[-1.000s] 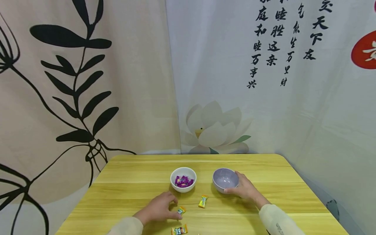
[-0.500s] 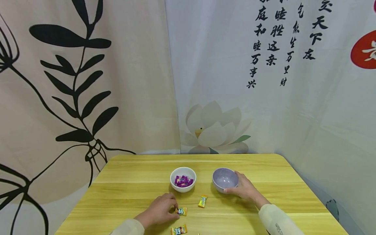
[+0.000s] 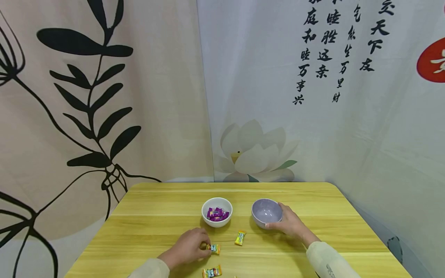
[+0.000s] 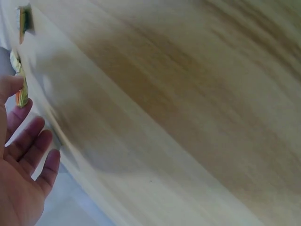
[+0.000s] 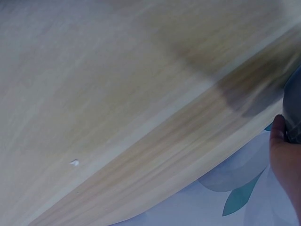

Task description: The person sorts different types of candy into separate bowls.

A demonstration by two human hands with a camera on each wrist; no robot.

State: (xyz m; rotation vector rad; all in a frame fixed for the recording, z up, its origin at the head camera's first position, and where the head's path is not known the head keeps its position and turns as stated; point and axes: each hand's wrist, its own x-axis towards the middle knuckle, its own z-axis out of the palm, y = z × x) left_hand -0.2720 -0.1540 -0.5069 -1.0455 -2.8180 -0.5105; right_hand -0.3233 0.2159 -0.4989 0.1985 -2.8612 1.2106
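Observation:
My left hand [image 3: 189, 247] pinches the left end of a yellow-wrapped candy [image 3: 214, 249] between thumb and forefinger, low over the wooden table. In the left wrist view the same candy [image 4: 21, 92] shows between the thumb and forefinger, while the other fingers spread loosely. At the right, my right hand [image 3: 290, 224] grips a purple bowl [image 3: 265, 210], thumb at its front and fingers around its right side. No candy shows inside that bowl. Only the bowl's dark edge [image 5: 294, 103] and part of the hand appear in the right wrist view.
A white bowl [image 3: 206, 222] with several purple-wrapped candies [image 3: 218, 214] stands left of the purple one. Two more yellow candies lie on the table [image 3: 156, 208]: one between the hands [image 3: 240, 238], another near the front [image 3: 212, 272]. A patterned curtain [image 3: 167, 96] hangs behind.
The thumb and forefinger of my left hand have closed in on the candy, which has turned from tilted to nearly level. My right hand and the purple bowl stay put.

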